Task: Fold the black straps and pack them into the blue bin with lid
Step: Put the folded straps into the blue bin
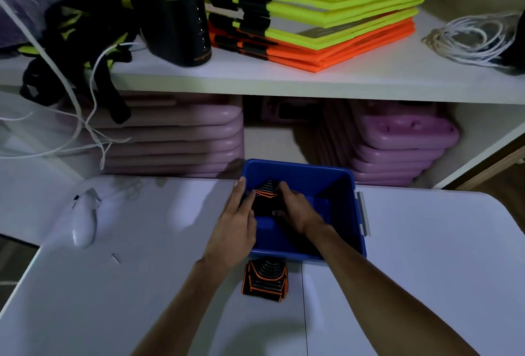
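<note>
An open blue bin (345, 194) stands on the white table, with a grey latch on its right side. Inside it, at the left, a folded black strap with orange edging (267, 189) is held between both hands. My left hand (237, 222) lies over the bin's left rim, fingers against the strap. My right hand (295, 208) reaches into the bin and presses the strap from the right. A second folded black and orange strap (265, 279) lies on the table just in front of the bin. No lid is in view.
A white remote-shaped object (83, 222) lies at the table's left. Behind, a white shelf (284, 77) carries stacked yellow and orange frames (318, 9), a black cylinder (176, 12), tangled black straps (74, 43) and white cord (474, 37). Purple pads (397, 142) fill the lower shelf.
</note>
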`<state>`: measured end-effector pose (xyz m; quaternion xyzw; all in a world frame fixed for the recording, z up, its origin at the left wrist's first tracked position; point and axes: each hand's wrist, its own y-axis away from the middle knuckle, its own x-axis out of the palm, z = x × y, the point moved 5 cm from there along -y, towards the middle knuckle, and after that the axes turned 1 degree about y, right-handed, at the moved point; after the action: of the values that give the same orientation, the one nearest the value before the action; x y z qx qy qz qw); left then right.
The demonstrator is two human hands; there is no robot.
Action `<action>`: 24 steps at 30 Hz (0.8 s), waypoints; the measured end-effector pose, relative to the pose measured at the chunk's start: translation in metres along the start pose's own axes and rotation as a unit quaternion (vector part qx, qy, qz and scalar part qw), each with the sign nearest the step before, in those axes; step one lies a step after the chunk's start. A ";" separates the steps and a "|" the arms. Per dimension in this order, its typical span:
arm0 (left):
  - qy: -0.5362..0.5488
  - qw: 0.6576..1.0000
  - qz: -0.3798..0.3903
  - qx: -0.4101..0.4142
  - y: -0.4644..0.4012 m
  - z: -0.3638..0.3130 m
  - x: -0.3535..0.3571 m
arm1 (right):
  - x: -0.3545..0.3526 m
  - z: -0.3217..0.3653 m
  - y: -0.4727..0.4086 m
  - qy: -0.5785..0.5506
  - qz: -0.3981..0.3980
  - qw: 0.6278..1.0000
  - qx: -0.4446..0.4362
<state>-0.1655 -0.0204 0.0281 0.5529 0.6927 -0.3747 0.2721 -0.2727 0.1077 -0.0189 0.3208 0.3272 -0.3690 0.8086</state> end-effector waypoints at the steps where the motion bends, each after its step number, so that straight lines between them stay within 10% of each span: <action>1: 0.004 1.000 0.000 -0.001 0.000 0.000 0.000 | 0.000 -0.001 0.001 -0.003 0.002 1.000 0.005; 10: 0.046 0.999 -0.009 -0.014 0.000 -0.003 -0.013 | -0.032 0.009 0.050 -0.068 -0.049 0.996 0.016; 18: 0.025 0.993 -0.109 0.032 0.101 -0.018 -0.025 | -0.031 0.019 0.177 0.012 -0.315 0.944 -0.097; 24: 0.004 0.998 0.025 0.051 0.147 -0.007 0.019 | 0.052 0.003 0.219 -0.060 -0.144 0.984 -0.090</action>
<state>-0.0276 0.0118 -0.0155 0.5848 0.6597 -0.4006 0.2497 -0.0682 0.1994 0.0040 0.1729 0.3526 -0.4693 0.7909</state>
